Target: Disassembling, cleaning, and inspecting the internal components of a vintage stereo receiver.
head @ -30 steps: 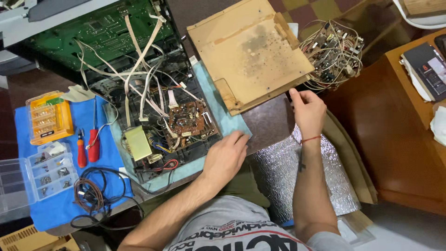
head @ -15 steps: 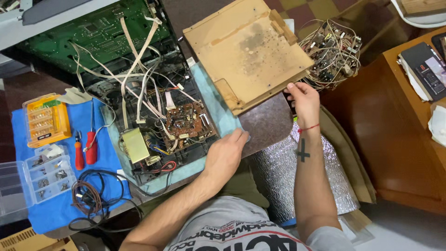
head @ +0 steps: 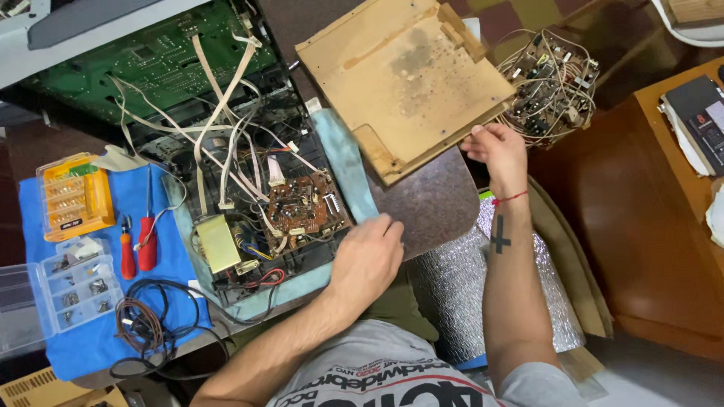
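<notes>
1. A blue cloth (head: pixel 162 249) is covering the left part of the work surface, and a brown wooden desk (head: pixel 664 249) is standing off to the right; crinkled silver foil (head: pixel 460 294) is lying over the person's lap.
2. The tan wooden panel (head: pixel 407 83) is sitting tilted at the top centre, just right of the opened chassis (head: pixel 249 203). It is flat, roughly square, stained dark near its middle, with small wooden blocks along two edges.
3. The right hand (head: pixel 499 151) is gripping the panel's lower right corner, fingers curled around the edge.
4. The left hand (head: pixel 368 260) is resting palm-down with fingers loosely spread, touching the chassis's near edge and a dark round mat (head: pixel 434 203).
5. Counting: one green circuit board (head: pixel 151 60) is lying in the chassis, one brown circuit board (head: pixel 302 207) below it, one wire-tangled board (head: pixel 550 87) just beyond the panel, two red-handled screwdrivers (head: pixel 139 243), one yellow bit case (head: pixel 72 194), one clear parts box (head: pixel 72 285).
</notes>
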